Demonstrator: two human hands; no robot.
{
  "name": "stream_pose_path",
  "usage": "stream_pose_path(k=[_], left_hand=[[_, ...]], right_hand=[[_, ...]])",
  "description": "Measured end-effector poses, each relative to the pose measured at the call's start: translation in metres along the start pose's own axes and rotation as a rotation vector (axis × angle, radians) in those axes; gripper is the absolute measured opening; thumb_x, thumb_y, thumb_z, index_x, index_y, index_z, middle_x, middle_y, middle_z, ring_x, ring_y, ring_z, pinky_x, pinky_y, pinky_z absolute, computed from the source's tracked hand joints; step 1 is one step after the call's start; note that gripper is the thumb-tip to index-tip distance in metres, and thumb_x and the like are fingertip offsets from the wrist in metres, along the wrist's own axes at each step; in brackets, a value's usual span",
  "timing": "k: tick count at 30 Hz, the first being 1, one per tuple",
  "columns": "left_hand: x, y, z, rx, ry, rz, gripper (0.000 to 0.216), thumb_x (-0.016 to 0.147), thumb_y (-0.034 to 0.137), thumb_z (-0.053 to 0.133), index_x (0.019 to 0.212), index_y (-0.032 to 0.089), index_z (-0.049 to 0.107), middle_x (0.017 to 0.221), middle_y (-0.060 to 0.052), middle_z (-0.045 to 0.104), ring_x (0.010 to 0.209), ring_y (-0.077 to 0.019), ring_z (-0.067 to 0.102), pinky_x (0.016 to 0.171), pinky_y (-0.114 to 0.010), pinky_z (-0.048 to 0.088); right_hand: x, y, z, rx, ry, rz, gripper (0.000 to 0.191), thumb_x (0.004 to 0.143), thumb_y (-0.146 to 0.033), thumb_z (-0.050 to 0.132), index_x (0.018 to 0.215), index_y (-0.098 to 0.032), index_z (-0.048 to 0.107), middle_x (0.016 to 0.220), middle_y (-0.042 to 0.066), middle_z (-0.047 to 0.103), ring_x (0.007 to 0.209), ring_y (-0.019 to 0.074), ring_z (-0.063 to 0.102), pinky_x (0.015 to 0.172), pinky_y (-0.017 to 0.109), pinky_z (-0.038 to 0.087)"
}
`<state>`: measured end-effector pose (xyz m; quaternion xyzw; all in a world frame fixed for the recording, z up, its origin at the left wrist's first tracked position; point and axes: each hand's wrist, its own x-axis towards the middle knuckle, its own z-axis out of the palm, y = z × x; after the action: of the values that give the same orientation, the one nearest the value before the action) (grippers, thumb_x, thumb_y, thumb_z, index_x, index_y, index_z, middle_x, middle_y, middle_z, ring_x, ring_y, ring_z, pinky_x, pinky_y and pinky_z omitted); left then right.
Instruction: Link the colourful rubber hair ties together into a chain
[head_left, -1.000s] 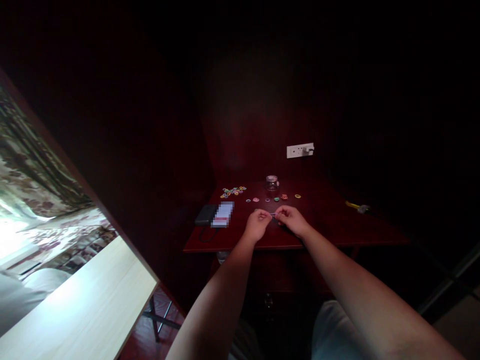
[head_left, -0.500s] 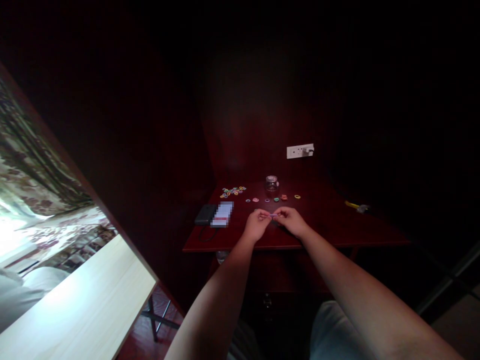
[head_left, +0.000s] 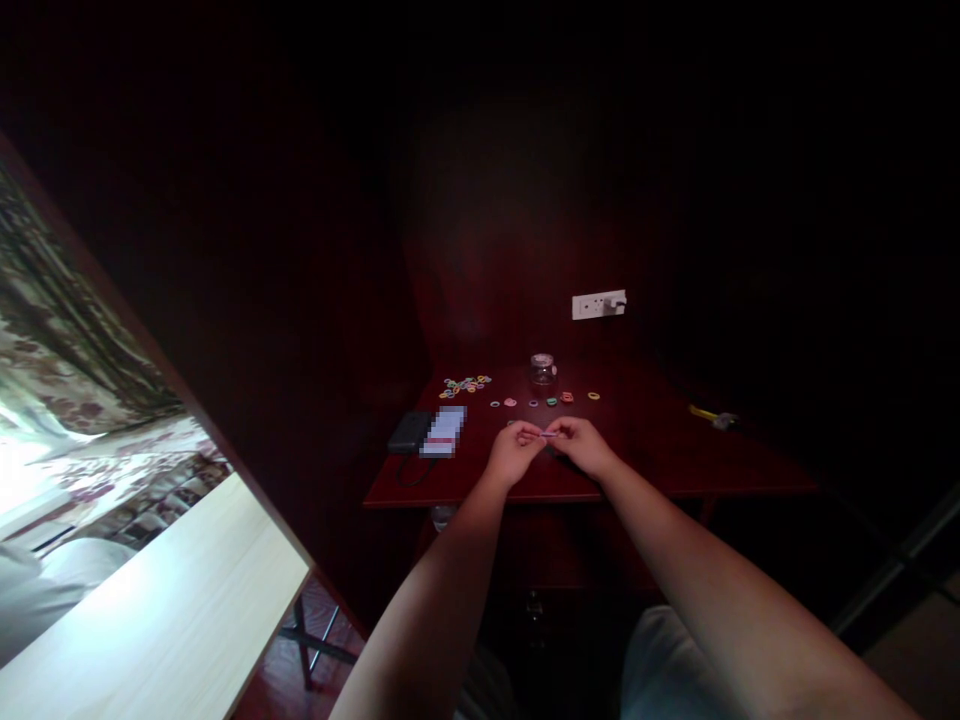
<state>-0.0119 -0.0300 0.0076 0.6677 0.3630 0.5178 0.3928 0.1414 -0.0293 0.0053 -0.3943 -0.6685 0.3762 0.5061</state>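
Above the front part of the dark red desk (head_left: 645, 455), my left hand (head_left: 514, 455) and my right hand (head_left: 583, 447) meet fingertip to fingertip. Both pinch a small purple hair tie (head_left: 549, 435), which lies nearly level between them. Just beyond the hands runs a row of little coloured hair ties, among them a pink bunch (head_left: 510, 402), a green one (head_left: 552, 402), an orange-red bunch (head_left: 568, 398) and a yellow one (head_left: 594, 396). A loose pile of mixed hair ties (head_left: 465, 386) lies at the back left.
A clear jar (head_left: 543, 370) stands behind the row. At left lie a blurred-out phone (head_left: 444, 432) and a black box-shaped device (head_left: 409, 432) with a cable. A yellow-handled tool (head_left: 712, 416) rests at right. A socket (head_left: 598, 304) with a plug is on the back wall.
Both hands stay in place with the hair tie between their fingertips. The view has shifted very slightly; the things on the desk keep their places.
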Motion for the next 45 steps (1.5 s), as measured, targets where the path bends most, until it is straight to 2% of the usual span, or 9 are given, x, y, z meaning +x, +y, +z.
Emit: stream_pose_path(k=[9,14,18,27,36,40,45], left_hand=[[0.002,-0.002,-0.001,-0.023,0.018,-0.009,0.010,0.065,0.018,0.062,0.072,0.013,0.058,0.067,-0.002,0.061,0.061,-0.0104,0.055,0.061,-0.022,0.042],[0.001,-0.003,-0.001,0.020,0.033,-0.012,0.013,0.067,0.024,0.063,0.073,0.013,0.059,0.063,-0.001,0.059,0.059,-0.0099,0.053,0.058,-0.021,0.040],[0.001,-0.002,0.000,0.045,0.031,-0.014,0.013,0.067,0.025,0.063,0.072,0.013,0.060,0.063,-0.001,0.059,0.059,-0.0098,0.052,0.059,-0.022,0.040],[0.001,0.001,0.000,-0.036,-0.025,0.009,0.014,0.071,0.027,0.059,0.072,0.014,0.060,0.068,-0.002,0.061,0.063,-0.0113,0.053,0.064,-0.023,0.040],[-0.004,0.013,-0.001,-0.060,-0.107,-0.005,0.014,0.071,0.027,0.059,0.073,0.013,0.062,0.073,-0.004,0.063,0.069,-0.0129,0.056,0.069,-0.025,0.042],[-0.002,0.008,-0.001,-0.048,-0.054,-0.014,0.015,0.071,0.028,0.059,0.072,0.013,0.062,0.072,-0.004,0.064,0.069,-0.0135,0.057,0.068,-0.025,0.043],[-0.001,0.006,0.000,0.004,0.012,-0.021,0.016,0.072,0.029,0.058,0.070,0.013,0.062,0.070,-0.004,0.063,0.066,-0.0134,0.057,0.065,-0.025,0.043]], right_hand=[[-0.003,-0.010,0.001,0.075,-0.039,-0.010,0.027,0.061,-0.031,0.068,0.081,-0.015,0.060,0.057,-0.003,0.054,0.047,0.0073,0.043,0.047,0.020,0.033],[-0.004,-0.011,-0.001,0.145,0.028,0.026,0.027,0.063,-0.039,0.066,0.073,-0.015,0.060,0.060,-0.001,0.056,0.050,0.0094,0.048,0.050,0.023,0.037],[-0.002,-0.009,-0.002,0.187,0.079,0.060,0.026,0.063,-0.040,0.065,0.069,-0.015,0.059,0.055,-0.002,0.055,0.047,0.0092,0.047,0.047,0.022,0.035],[-0.001,-0.007,0.000,0.129,0.062,0.062,0.023,0.068,-0.037,0.060,0.066,-0.015,0.056,0.055,-0.002,0.053,0.045,0.0081,0.045,0.046,0.021,0.033],[-0.001,-0.009,-0.001,-0.022,0.025,0.036,0.019,0.071,-0.033,0.054,0.064,-0.016,0.056,0.051,-0.002,0.052,0.045,0.0096,0.047,0.046,0.021,0.035],[-0.002,-0.011,0.001,0.006,0.054,0.042,0.016,0.068,-0.031,0.056,0.062,-0.016,0.054,0.048,-0.003,0.050,0.044,0.0096,0.046,0.045,0.021,0.035],[-0.004,-0.016,0.002,0.107,0.051,0.055,0.020,0.065,-0.035,0.061,0.073,-0.016,0.057,0.055,-0.002,0.053,0.045,0.0092,0.046,0.045,0.022,0.035]])
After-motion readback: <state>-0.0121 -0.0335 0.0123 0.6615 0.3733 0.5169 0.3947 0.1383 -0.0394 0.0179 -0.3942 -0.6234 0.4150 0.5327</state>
